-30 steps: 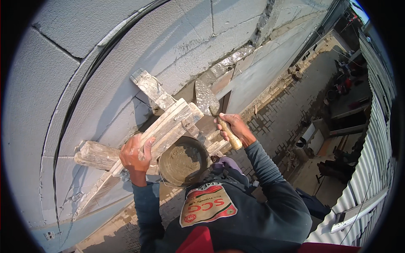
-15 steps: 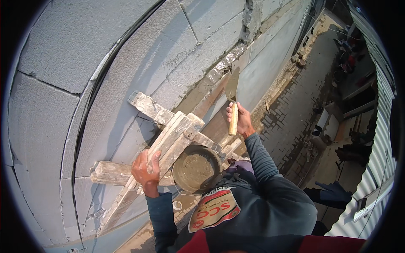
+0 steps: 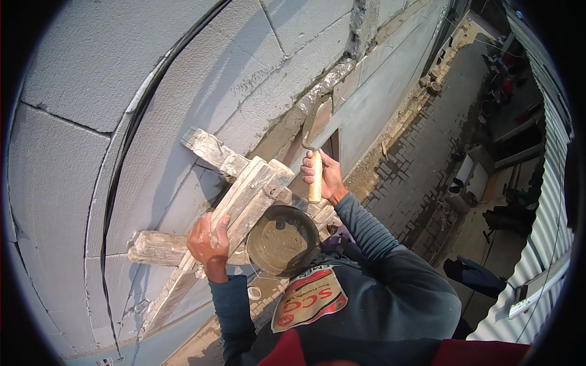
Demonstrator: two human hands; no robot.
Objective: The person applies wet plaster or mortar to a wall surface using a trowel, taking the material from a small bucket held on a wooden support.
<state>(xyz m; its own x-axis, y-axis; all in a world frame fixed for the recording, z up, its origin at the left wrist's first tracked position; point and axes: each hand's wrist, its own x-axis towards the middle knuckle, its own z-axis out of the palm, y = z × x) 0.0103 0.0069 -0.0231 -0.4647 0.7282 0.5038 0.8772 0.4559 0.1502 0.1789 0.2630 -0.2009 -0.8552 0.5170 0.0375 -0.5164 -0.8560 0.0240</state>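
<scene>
My right hand [image 3: 327,175] is wrapped round the pale wooden handle of a pointed trowel [image 3: 318,123]. The blade points away from me, close to a wet mortar strip [image 3: 282,135] along the block wall. With my left hand [image 3: 207,243] I grip the near end of a rough, mortar-caked wooden plank [image 3: 247,190]. Between my arms sits a round dark bucket [image 3: 305,218], in front of my body, with grey mortar [image 3: 278,247] inside. A thin wire handle hangs at its left side.
The grey block wall [image 3: 159,146] fills the left, crossed by a black cable [image 3: 131,143]. Timber pieces [image 3: 157,247] jut out from it. Far below on the right runs a paved alley [image 3: 427,152], beside a corrugated metal roof edge [image 3: 546,244].
My right hand has brought the trowel left and slightly nearer, and its blade has turned. My left hand keeps its grip on the plank.
</scene>
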